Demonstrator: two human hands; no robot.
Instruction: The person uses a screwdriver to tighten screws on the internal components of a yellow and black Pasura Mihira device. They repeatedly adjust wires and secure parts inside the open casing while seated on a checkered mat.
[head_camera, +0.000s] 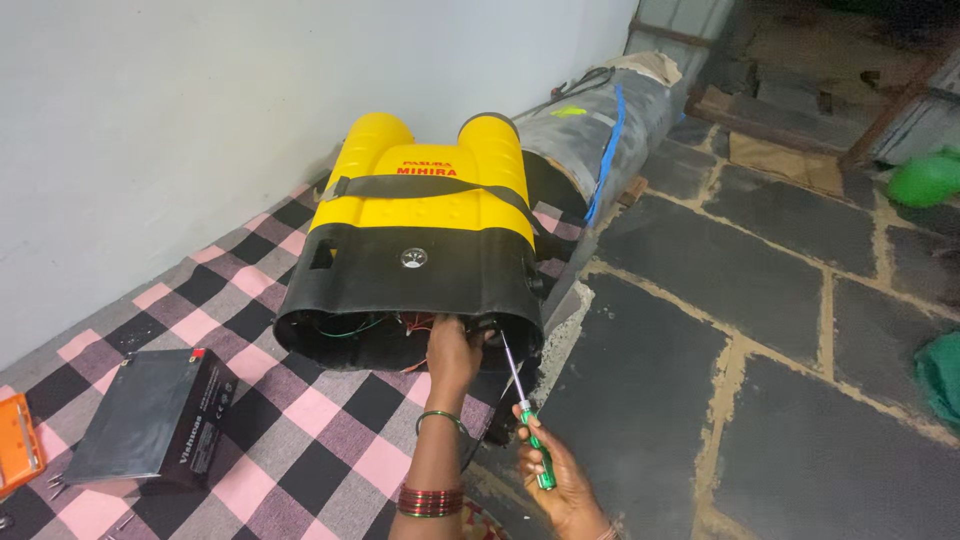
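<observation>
The person is kneeling or sitting over a yellow and black sprayer tank (420, 230) that is lying on its side on a pink, black and grey checked mat (300, 420). The tank's open black base is facing the near side, with thin red and green wires (385, 325) showing inside the rim.

The left hand (452, 350) is reaching into that opening, its fingers going in past the rim so that they are hidden; whether it is gripping anything in there cannot be told. Green and red bangles are sitting on that forearm.

The right hand (555, 470) is curling closed around the green handle of a screwdriver (525, 405), near and to the right of the tank. The metal shaft is slanting up and left, its tip reaching the lower rim of the base just beside the left hand.

A black rectangular battery (155, 415) is lying on the mat to the near left, well apart from the tank. An orange object (18, 440) is showing at the left edge. Beyond the tank, a dark rolled bundle (595, 125) with a blue strap is lying against the white wall. To the right, a dark stone slab floor (720, 270) is stretching away.
</observation>
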